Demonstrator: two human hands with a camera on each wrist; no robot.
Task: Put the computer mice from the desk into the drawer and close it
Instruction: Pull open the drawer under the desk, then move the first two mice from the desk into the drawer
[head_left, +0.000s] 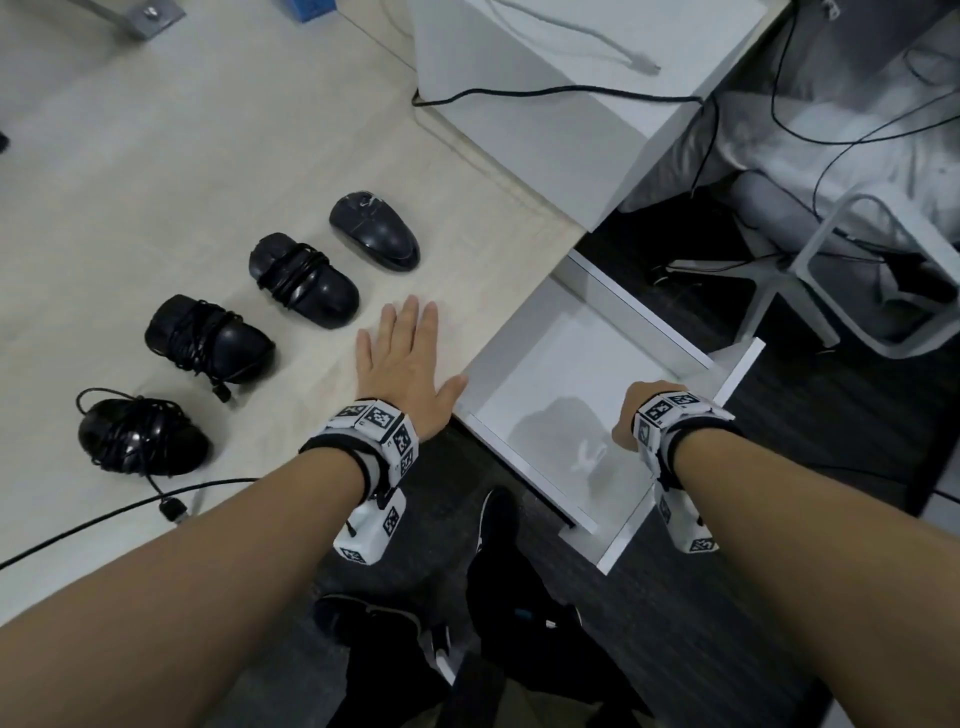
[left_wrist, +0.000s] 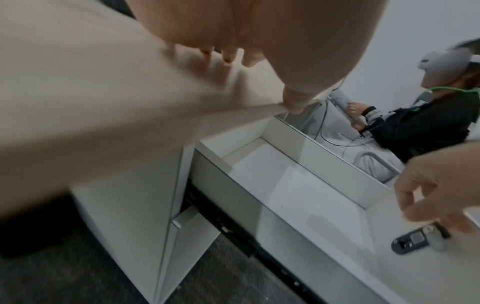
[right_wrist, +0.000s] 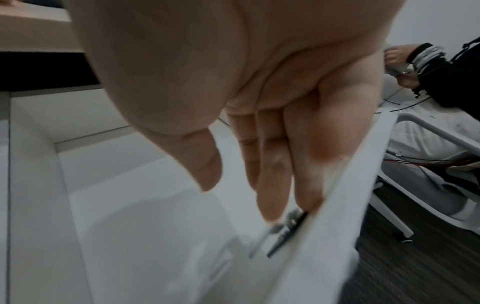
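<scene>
Several black computer mice lie in a diagonal row on the pale desk (head_left: 156, 156). The far one (head_left: 375, 231) is bare; the others (head_left: 304, 280) (head_left: 208, 340) (head_left: 140, 436) have their cables wound round them. My left hand (head_left: 405, 353) lies flat on the desk near its edge, just right of the row, fingers straight (left_wrist: 228, 55). The white drawer (head_left: 649, 322) stands pulled out below the desk and holds nothing. My right hand (head_left: 636, 410) reaches down inside it, its straight fingers (right_wrist: 270, 174) lying against the inner face of the front panel (right_wrist: 337, 226).
A white box (head_left: 545, 130) with a black cable (head_left: 545, 93) sits at the desk's far right. Another black cable (head_left: 104, 514) trails over the desk's near edge. A white chair (head_left: 857, 270) and loose cables stand beyond the drawer. Another person (left_wrist: 428, 127) sits nearby.
</scene>
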